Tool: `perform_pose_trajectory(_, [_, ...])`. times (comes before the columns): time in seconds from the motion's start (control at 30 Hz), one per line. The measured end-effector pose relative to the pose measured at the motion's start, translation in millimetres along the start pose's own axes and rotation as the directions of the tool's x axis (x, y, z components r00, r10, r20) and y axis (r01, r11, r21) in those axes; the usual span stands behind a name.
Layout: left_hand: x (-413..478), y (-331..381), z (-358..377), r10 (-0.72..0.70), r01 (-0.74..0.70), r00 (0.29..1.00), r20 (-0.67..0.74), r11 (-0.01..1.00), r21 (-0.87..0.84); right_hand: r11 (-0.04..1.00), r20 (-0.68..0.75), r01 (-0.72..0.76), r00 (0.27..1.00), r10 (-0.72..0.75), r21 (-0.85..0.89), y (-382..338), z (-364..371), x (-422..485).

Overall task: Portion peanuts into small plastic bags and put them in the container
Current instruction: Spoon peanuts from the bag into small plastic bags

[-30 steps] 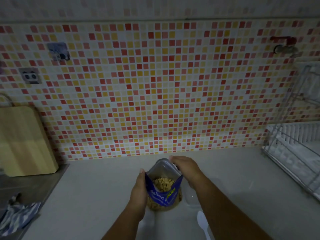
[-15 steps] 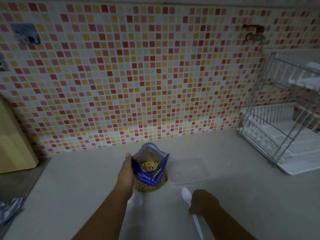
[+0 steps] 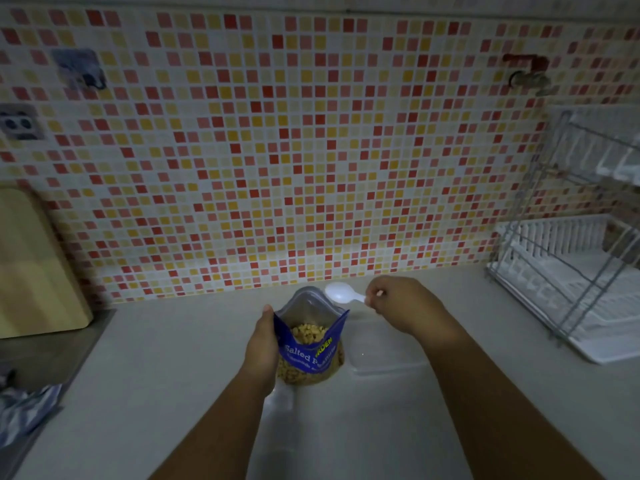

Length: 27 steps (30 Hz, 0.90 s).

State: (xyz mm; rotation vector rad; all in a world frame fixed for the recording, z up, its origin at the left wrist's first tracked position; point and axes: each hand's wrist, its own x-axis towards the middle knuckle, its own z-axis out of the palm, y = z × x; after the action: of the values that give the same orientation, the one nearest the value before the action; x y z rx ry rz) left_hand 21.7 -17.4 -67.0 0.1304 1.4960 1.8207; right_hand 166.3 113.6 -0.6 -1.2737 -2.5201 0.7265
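One peanut bag (image 3: 311,344), one spoon (image 3: 341,293), one clear container (image 3: 381,355).

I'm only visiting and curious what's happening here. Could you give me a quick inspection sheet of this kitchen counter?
Surface: pale counter, dimly lit.
Job's things: open peanut bag standing upright, peanuts inside; clear container just right of it; white spoon held near the bag's mouth.
Clutter: cloth at the left edge.
Hands: left hand grips the peanut bag; right hand pinches the spoon handle.
Cables: nothing seen.
Surroundings: tiled wall, cutting board leaning left, dish rack right, tap above it.
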Motion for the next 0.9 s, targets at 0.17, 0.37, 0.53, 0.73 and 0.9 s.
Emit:
perform_pose_trajectory(0.17, [4,-1,1,0.01,-0.011,1.0,0.012,0.999,0.03,0.891,0.191,0.22,0.97,-0.154,-0.398,-45,13,20])
perform_pose_trajectory(0.37, [7,-3,-2,0.019,-0.019,1.0,0.011,0.999,0.043,0.804,0.316,0.231,0.947,-0.057,-0.548,-71,46,33])
perform_pose_trajectory(0.53, [9,-4,-4,0.02,-0.021,1.0,0.016,0.998,0.059,0.825,0.328,0.187,0.945,-0.002,-0.534,-71,60,33])
perform_pose_trajectory(0.73, [5,0,-6,0.009,-0.013,0.999,0.035,0.992,0.129,0.808,0.213,0.235,0.967,-0.139,-0.54,-57,64,25])
perform_pose_trajectory(0.9, [4,6,-14,0.027,-0.037,0.998,0.056,0.982,0.184,0.849,0.005,0.312,0.939,-0.343,-0.426,-40,68,15])
